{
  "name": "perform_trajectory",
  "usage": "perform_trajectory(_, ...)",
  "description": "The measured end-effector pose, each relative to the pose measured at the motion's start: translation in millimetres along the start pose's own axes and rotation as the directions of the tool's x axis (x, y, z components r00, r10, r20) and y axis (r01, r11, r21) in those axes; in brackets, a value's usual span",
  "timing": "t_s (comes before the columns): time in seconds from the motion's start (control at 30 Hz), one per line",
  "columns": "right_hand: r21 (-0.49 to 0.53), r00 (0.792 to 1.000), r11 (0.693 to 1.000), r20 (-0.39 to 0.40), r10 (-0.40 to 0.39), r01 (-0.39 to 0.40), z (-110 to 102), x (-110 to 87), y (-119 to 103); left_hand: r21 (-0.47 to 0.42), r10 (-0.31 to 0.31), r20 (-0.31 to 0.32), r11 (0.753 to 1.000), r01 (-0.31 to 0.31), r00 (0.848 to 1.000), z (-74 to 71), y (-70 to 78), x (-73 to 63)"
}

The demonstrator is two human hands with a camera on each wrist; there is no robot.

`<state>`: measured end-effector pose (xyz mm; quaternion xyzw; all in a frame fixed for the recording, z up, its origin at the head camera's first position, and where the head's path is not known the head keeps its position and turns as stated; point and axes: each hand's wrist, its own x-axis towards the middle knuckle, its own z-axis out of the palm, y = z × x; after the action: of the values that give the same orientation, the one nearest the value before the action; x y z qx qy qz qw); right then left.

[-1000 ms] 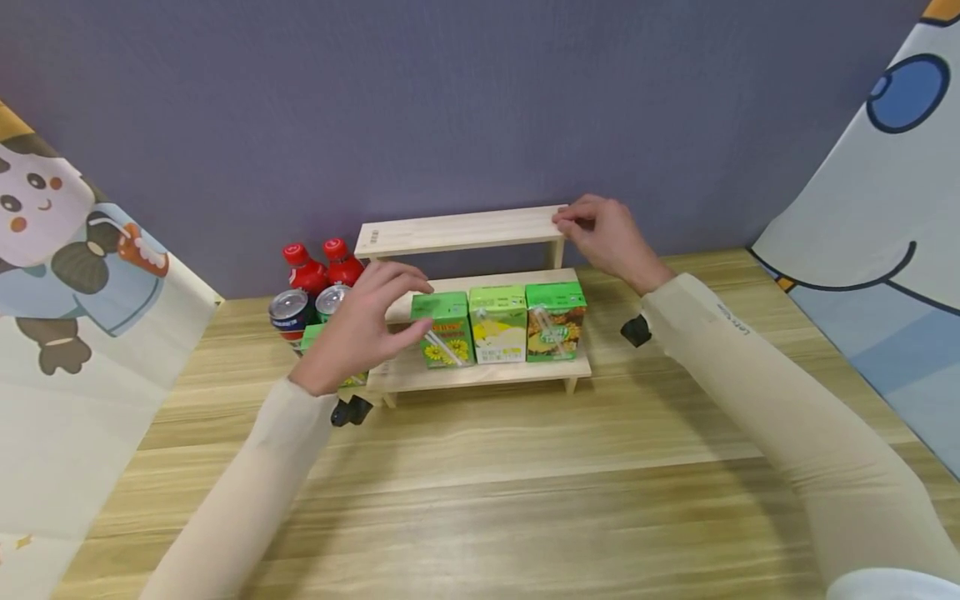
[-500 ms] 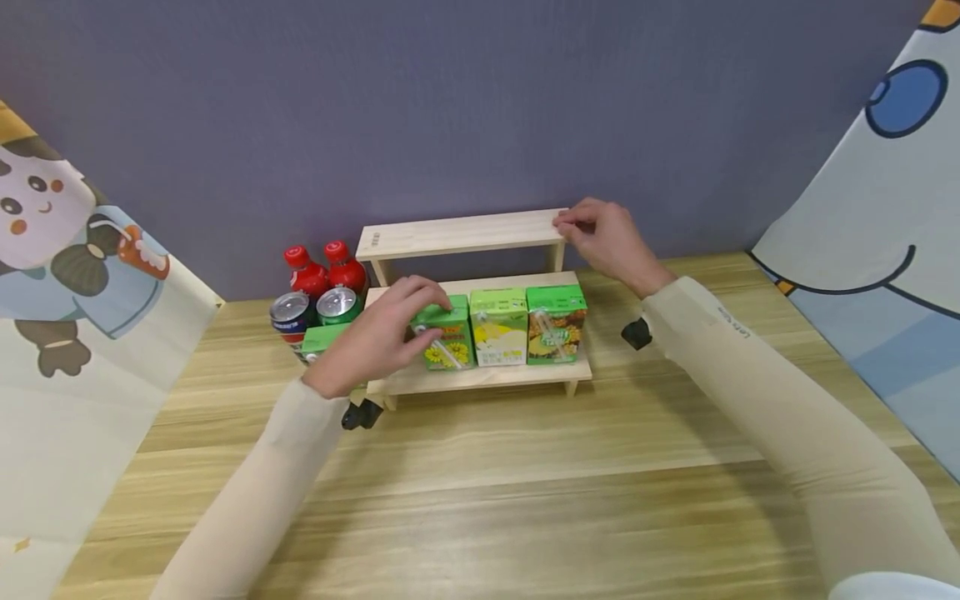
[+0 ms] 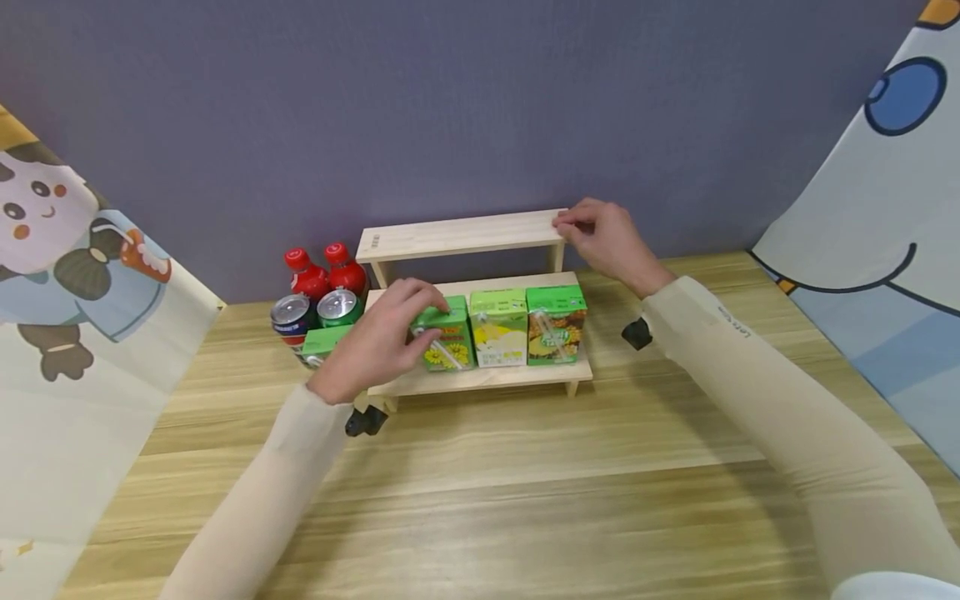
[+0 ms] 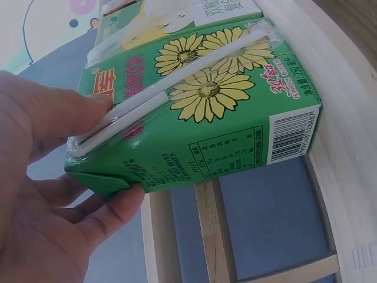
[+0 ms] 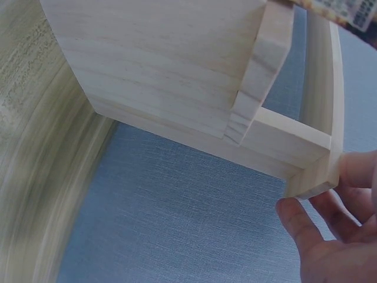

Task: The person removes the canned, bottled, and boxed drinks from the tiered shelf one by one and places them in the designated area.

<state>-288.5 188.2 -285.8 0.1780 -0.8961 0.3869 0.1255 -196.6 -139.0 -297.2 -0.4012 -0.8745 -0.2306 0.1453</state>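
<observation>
My left hand (image 3: 386, 337) grips the upper end of a green drink carton (image 4: 206, 112) printed with yellow flowers. In the left wrist view the thumb lies by its straw, with the other fingers on the far side. The carton stands on the lower tier of a small two-tier wooden shelf (image 3: 480, 382). Right of it stand a pear drink carton (image 3: 498, 333) and a pineapple drink carton (image 3: 555, 329). My right hand (image 3: 611, 246) pinches the right end of the upper board (image 5: 321, 177), thumb on one face and fingers on the other.
Left of the shelf stand two red-capped bottles (image 3: 347, 271), a dark can (image 3: 291, 312), a green can (image 3: 338, 307) and another green carton (image 3: 322, 337), partly hidden by my left hand. A grey wall (image 3: 480, 108) rises behind the wooden table (image 3: 480, 500).
My left hand has moved right and slightly down from above the shelf's left end, and has taken hold of the flower-printed carton. The right hand has stayed on the upper board.
</observation>
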Motion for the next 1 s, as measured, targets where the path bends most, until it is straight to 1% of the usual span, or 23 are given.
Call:
perform_trajectory(0.17,-0.011,1.0,1.0,-0.006,-0.006,0.006,-0.1,0.6,-0.3,-0.01,0.016,-0.037,1.0,-0.016,0.999,-3.9,-0.2,-4.4)
perform_trajectory(0.33,-0.013,1.0,1.0,0.0,-0.001,0.001,-1.2,1.3,-0.3,-0.018,0.0,-0.062,1.0,-0.001,0.998,-14.4,1.0,-11.2)
perform_trajectory(0.63,-0.016,1.0,1.0,0.007,-0.002,0.002,-2.1,2.0,1.8,-0.012,-0.025,-0.132,1.0,0.023,0.991,-41.6,2.7,-28.2)
perform_trajectory(0.77,-0.015,1.0,1.0,0.01,0.004,-0.004,-1.9,1.9,1.4,0.007,-0.033,-0.167,0.999,0.035,0.985,-55.2,1.5,-37.4)
perform_trajectory(0.93,-0.021,1.0,1.0,0.009,0.004,-0.004,-1.7,1.5,0.6,0.047,-0.061,-0.208,0.996,0.072,0.976,-72.1,0.6,-49.5)
perform_trajectory(1.0,-0.025,1.0,1.0,0.009,0.003,-0.003,-1.6,1.2,0.4,0.071,-0.083,-0.22,0.992,0.101,0.972,-79.0,1.4,-54.7)
